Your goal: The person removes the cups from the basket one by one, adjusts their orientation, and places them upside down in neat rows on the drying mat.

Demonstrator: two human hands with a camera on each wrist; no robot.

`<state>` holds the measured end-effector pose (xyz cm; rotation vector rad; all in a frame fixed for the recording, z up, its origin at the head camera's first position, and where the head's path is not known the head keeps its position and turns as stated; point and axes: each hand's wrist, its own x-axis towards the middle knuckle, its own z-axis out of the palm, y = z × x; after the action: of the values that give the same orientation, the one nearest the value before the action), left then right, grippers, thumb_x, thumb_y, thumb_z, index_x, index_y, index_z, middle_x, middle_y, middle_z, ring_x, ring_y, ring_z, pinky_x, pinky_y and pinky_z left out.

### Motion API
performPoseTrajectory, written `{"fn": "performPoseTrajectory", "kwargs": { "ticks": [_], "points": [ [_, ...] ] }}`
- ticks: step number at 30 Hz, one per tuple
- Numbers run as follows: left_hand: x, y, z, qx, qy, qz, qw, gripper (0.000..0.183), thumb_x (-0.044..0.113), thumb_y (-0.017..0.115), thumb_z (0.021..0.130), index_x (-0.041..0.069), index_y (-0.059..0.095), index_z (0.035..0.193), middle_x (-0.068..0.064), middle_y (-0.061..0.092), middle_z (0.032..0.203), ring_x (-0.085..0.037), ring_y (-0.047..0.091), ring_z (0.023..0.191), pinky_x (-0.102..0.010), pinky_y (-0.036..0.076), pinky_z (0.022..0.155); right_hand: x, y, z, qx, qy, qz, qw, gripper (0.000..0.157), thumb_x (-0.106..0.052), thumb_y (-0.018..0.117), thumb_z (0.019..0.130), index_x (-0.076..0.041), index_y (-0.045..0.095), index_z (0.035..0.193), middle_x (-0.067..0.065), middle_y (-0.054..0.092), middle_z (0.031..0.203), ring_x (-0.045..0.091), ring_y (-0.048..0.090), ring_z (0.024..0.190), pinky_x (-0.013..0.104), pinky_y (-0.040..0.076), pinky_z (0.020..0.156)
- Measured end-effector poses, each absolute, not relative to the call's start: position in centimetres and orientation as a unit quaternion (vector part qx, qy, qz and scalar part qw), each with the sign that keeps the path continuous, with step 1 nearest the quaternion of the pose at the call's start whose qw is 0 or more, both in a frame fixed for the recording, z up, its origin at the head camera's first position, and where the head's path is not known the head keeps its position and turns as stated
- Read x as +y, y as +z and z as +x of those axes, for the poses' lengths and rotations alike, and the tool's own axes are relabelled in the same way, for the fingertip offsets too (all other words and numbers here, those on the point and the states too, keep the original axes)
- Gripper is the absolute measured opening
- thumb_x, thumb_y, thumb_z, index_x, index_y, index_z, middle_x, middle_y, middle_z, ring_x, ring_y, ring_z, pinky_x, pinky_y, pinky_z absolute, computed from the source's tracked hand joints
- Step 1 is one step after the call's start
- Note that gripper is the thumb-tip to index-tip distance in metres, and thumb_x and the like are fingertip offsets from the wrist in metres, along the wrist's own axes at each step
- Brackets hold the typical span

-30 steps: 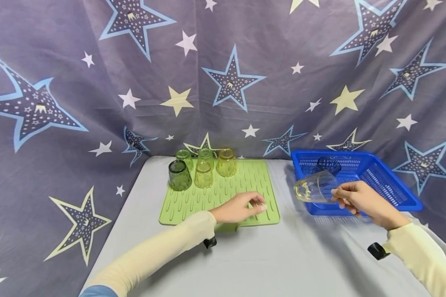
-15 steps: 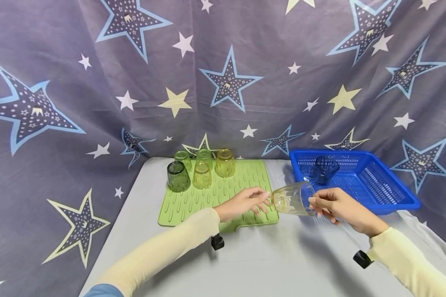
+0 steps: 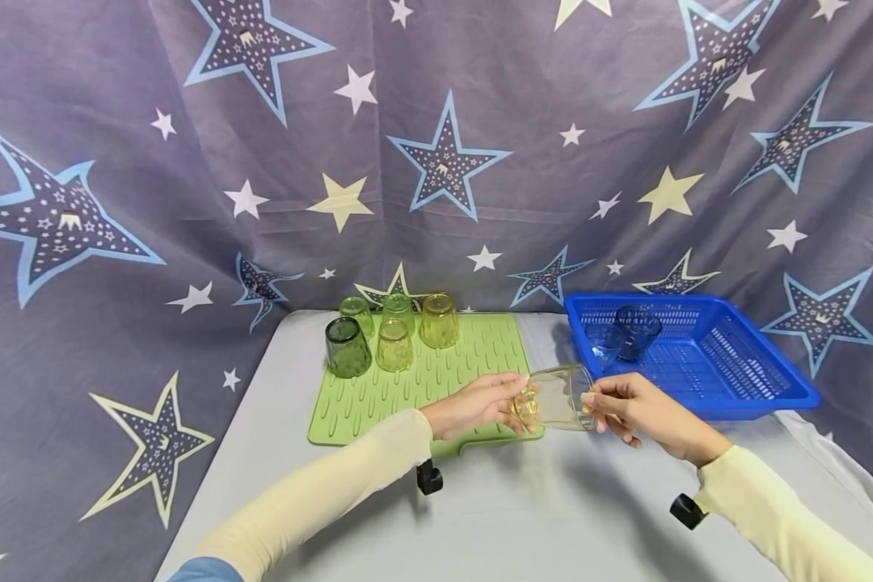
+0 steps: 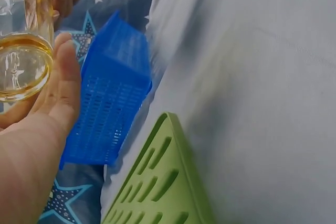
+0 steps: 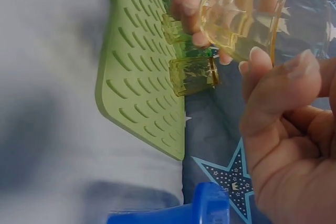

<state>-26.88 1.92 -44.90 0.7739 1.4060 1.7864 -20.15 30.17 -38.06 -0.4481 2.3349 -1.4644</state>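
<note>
Both hands meet at a pale yellow, clear drinking glass [image 3: 558, 396], held on its side above the table by the front right corner of the green draining mat [image 3: 483, 347]. My right hand [image 3: 643, 412] pinches its open rim between thumb and fingers. At the base end, my left hand [image 3: 476, 404] has its thumb above and fingers below the glass. The left wrist view shows the thick amber-tinted base [image 4: 23, 69] close to that palm. In the right wrist view, the glass [image 5: 241, 17] spans from one hand to the other.
Several glasses stand upside down at the mat's back left, among them a dark green glass [image 3: 348, 349], a small yellow glass [image 3: 395, 347] and an amber glass [image 3: 439, 323]. At right, a blue plastic basket [image 3: 742, 404] holds a dark blue glass [image 3: 637, 331] and a paler blue glass [image 3: 602, 346].
My right hand has brought the yellow glass leftward from over the basket's near left side. My left hand, earlier apart from it over the mat, has taken hold of the base.
</note>
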Motion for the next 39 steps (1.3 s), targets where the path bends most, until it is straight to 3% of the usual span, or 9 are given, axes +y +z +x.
{"fn": "performPoseTrajectory", "kwargs": {
  "ticks": [5,11,14,19,22,29,34,39],
  "points": [
    [1.7,-44.9,-26.9,0.538,0.71,0.291,0.349,0.059,0.033,0.053,0.109,-0.007,0.04,0.15,-0.03,0.057,0.135,-0.024,0.069,0.099,-0.04,0.057,0.093,30.2,-38.8,-20.2,0.817,-0.523,-0.153,0.19,0.034,-0.028,0.058,0.107,0.003,0.068,0.099,0.013,0.062,0.076,0.011,0.047,0.048,0.026,0.04,0.038],
    [1.1,-45.1,-27.4,0.579,0.704,0.284,0.298,0.054,0.029,0.059,0.105,-0.003,0.046,0.147,-0.027,0.057,0.136,-0.038,0.06,0.116,-0.035,0.056,0.093,31.5,-39.8,-20.8,0.833,-0.511,-0.12,0.175,0.034,-0.035,0.061,0.105,-0.004,0.07,0.116,0.016,0.063,0.081,0.012,0.047,0.051,0.027,0.042,0.041],
    [0.7,-45.1,-27.7,0.626,0.683,0.274,0.258,0.053,0.031,0.062,0.104,0.003,0.049,0.146,-0.02,0.06,0.129,-0.035,0.062,0.111,-0.038,0.055,0.095,32.6,-40.2,-21.1,0.85,-0.502,-0.083,0.139,0.037,-0.037,0.063,0.104,-0.004,0.066,0.121,0.02,0.063,0.085,0.014,0.049,0.054,0.031,0.044,0.044],
    [-0.3,-45.4,-28.7,0.688,0.651,0.247,0.205,0.051,0.034,0.067,0.101,0.009,0.053,0.144,-0.012,0.064,0.116,-0.022,0.066,0.092,-0.055,0.052,0.098,34.4,-40.5,-21.4,0.873,-0.477,-0.021,0.097,0.043,-0.035,0.067,0.102,0.0,0.059,0.127,0.017,0.064,0.083,0.016,0.051,0.055,0.035,0.049,0.048],
    [-1.2,-45.3,-29.5,0.713,0.634,0.237,0.183,0.052,0.035,0.069,0.1,0.011,0.054,0.144,-0.011,0.065,0.114,-0.024,0.065,0.092,-0.062,0.049,0.097,35.0,-40.6,-21.5,0.885,-0.457,0.005,0.087,0.044,-0.034,0.069,0.1,0.001,0.061,0.125,0.012,0.064,0.08,0.015,0.052,0.056,0.034,0.05,0.049],
    [-4.3,-43.7,-30.7,0.781,0.576,0.218,0.103,0.058,0.045,0.076,0.092,0.016,0.058,0.14,-0.008,0.065,0.109,-0.024,0.064,0.092,-0.044,0.058,0.083,35.4,-40.6,-21.3,0.916,-0.398,0.004,0.056,0.04,-0.041,0.075,0.095,-0.002,0.072,0.106,0.009,0.063,0.07,0.015,0.052,0.052,0.033,0.048,0.046],
    [-7.1,-42.7,-31.5,0.837,0.5,0.219,0.041,0.064,0.059,0.079,0.084,0.023,0.062,0.134,-0.004,0.064,0.106,-0.023,0.061,0.092,-0.041,0.056,0.077,35.6,-40.6,-21.2,0.926,-0.374,-0.006,0.041,0.039,-0.044,0.078,0.091,-0.006,0.072,0.098,0.007,0.06,0.064,0.017,0.052,0.05,0.033,0.048,0.045],
    [-9.5,-42.6,-31.6,0.884,0.416,0.212,0.019,0.069,0.07,0.074,0.081,0.029,0.063,0.135,0.001,0.06,0.115,-0.02,0.06,0.097,-0.04,0.056,0.077,35.8,-40.8,-21.2,0.93,-0.366,-0.016,0.035,0.039,-0.046,0.08,0.089,-0.008,0.072,0.099,0.009,0.059,0.063,0.016,0.051,0.049,0.034,0.049,0.046]
  ]
}}
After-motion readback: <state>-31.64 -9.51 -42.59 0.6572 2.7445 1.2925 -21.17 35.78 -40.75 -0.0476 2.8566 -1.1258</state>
